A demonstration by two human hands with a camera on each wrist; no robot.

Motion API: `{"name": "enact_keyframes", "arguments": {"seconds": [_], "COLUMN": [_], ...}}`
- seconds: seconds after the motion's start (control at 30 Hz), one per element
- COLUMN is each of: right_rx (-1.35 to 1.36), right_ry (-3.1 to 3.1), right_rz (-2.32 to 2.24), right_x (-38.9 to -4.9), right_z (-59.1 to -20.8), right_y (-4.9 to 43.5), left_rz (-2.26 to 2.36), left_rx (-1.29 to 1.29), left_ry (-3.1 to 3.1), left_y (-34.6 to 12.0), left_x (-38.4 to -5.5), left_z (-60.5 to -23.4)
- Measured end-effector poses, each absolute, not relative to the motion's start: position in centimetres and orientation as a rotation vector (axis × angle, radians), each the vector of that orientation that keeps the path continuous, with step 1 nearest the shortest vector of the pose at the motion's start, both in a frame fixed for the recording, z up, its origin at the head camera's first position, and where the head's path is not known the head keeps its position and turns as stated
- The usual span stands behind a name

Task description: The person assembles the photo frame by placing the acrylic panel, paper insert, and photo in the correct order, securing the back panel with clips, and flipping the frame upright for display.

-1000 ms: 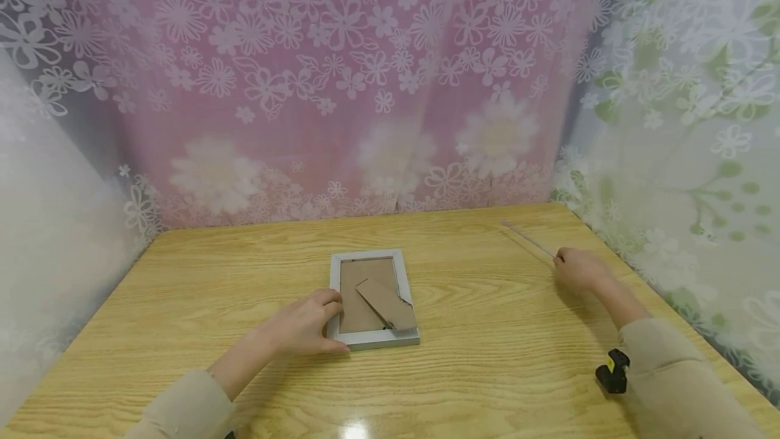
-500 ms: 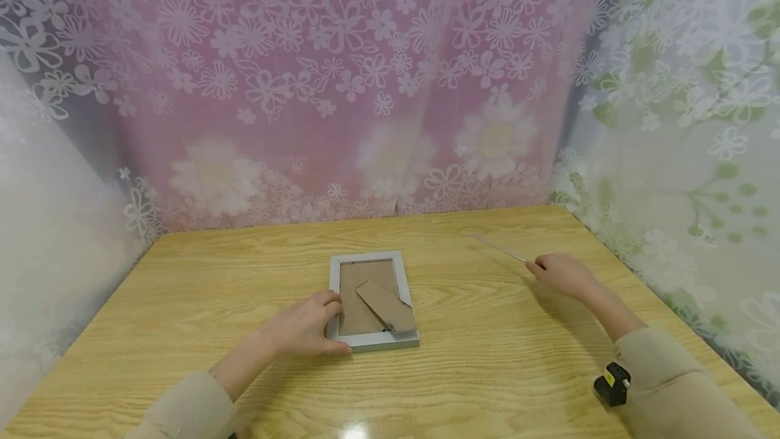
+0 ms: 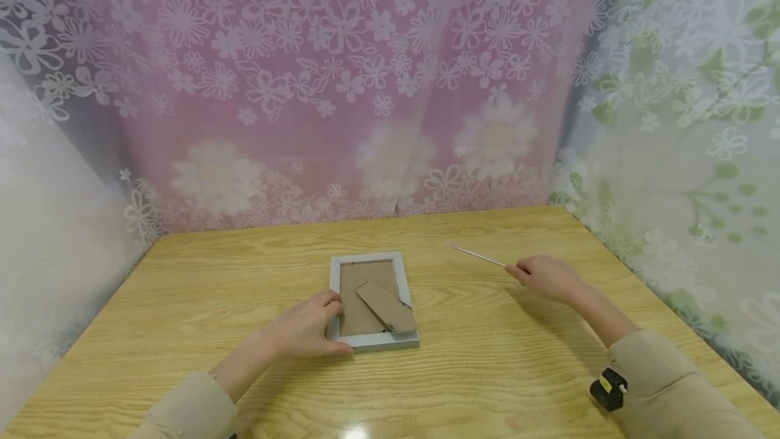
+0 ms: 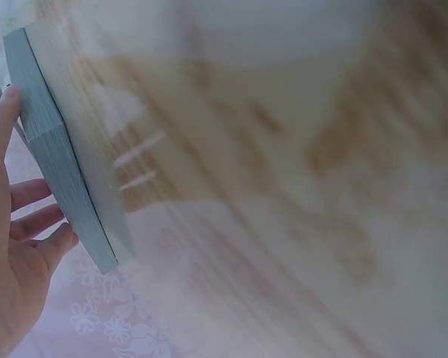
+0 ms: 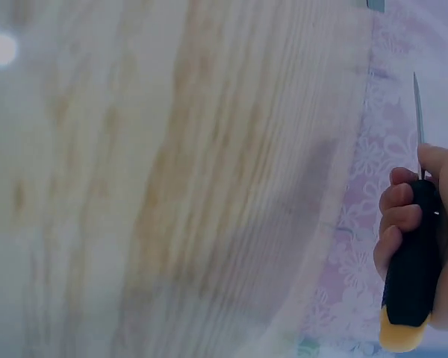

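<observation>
A silver-grey picture frame (image 3: 384, 341) lies face down in the middle of the table. Its brown backing board (image 3: 359, 276) shows, with a cardboard stand leg (image 3: 385, 305) slanting across it. My left hand (image 3: 305, 328) grips the frame's near left corner, thumb along the front edge and fingers on the left side. To the right of the frame, my right hand (image 3: 547, 278) holds a screwdriver (image 5: 412, 261) by its black handle with a yellow end. The thin metal shaft (image 3: 478, 255) points left toward the frame, its tip apart from it.
The wood-grain table (image 3: 213, 276) ends at a pink flowered curtain (image 3: 365, 87) behind. Another pale curtain with green leaves (image 3: 688, 154) hangs along the right side. A small black device (image 3: 609, 389) sits at the right sleeve.
My right hand has moved left with the screwdriver, bringing its shaft closer to the picture frame. The left hand has stayed at the frame's corner.
</observation>
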State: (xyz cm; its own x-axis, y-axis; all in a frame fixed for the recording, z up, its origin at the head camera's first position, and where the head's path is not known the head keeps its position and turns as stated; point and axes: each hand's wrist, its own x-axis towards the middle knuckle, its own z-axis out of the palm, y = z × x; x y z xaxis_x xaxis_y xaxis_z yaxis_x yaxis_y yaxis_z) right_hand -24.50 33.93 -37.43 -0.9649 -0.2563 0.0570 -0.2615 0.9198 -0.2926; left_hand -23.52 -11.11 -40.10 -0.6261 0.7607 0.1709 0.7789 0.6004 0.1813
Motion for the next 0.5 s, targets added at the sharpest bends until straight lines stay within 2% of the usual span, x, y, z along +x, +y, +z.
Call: {"name": "enact_keyframes", "arguments": {"seconds": [0.5], "right_rx": [0.553], "right_ry": [-3.158], "right_rz": [0.344], "right_x": [-23.9], "right_z": [-38.3], "right_y": [29.6], "left_rz": [-0.318], "left_rx": [-1.255], "left_ry": [-2.836], "left_y": [-11.0], "left_x": [-23.3], "left_z": [-39.8]}}
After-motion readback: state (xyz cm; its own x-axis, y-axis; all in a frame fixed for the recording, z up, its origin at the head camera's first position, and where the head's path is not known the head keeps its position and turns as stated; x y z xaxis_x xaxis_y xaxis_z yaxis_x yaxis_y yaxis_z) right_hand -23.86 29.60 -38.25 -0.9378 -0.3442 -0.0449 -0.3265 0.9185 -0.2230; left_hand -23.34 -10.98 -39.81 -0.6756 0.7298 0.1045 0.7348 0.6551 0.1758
